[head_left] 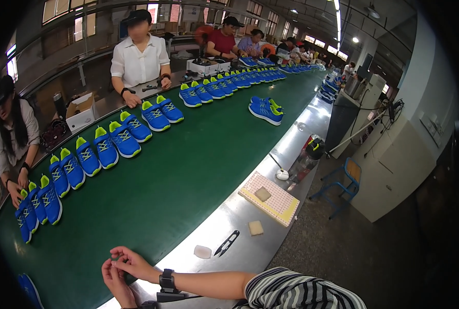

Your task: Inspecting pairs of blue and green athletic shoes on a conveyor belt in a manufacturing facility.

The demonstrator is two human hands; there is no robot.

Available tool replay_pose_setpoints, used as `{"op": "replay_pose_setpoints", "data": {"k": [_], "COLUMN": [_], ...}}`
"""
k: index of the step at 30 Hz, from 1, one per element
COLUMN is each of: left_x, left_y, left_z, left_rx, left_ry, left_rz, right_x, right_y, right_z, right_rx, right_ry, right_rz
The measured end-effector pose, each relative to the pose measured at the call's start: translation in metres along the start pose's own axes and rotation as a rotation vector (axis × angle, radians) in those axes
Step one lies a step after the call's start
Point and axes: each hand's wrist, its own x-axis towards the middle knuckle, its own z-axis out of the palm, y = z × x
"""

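Note:
Over the near edge of the green conveyor belt (172,206), my left hand (113,280) and my right hand (132,264) meet, touching at the fingertips. The fingers of both are curled in. Anything between them is too small or hidden to make out. Dark bands circle my wrists. On the metal ledge (188,270) beside my right forearm lie black thread snips (227,243), a whitish rounded block (202,252) and a pale yellow block (255,228). No shoe is in my hands; a blue shoe (29,289) shows partly at the lower left.
Blue shoes with lime linings (105,148) line the belt's far side; one pair (265,111) sits nearer the ledge. Co-workers (139,62) work across the belt. A printed pad (270,200) bearing a tan block (263,194) lies on the ledge. A blue-framed stool (350,172) stands right.

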Motion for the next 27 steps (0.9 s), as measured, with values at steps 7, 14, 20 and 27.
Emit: {"op": "replay_pose_setpoints", "data": {"k": [7, 14, 20, 27], "left_x": [0.002, 0.000, -0.009, -0.006], "left_y": [0.004, 0.006, 0.009, 0.009], "left_z": [-0.005, -0.006, -0.009, 0.005], "left_rx": [-0.008, -0.025, 0.010, -0.033], "left_ry": [-0.058, -0.101, 0.028, -0.011], "left_rz": [-0.021, -0.027, -0.044, -0.056], "right_x": [0.004, 0.000, -0.003, -0.003], "right_y": [0.004, 0.002, 0.011, -0.022], "right_z": [0.004, 0.004, 0.007, 0.001], "right_rx": [0.010, -0.046, -0.017, -0.145], "right_ry": [-0.021, -0.038, -0.040, 0.051], "right_rz": [-0.004, -0.005, 0.048, 0.023]}}
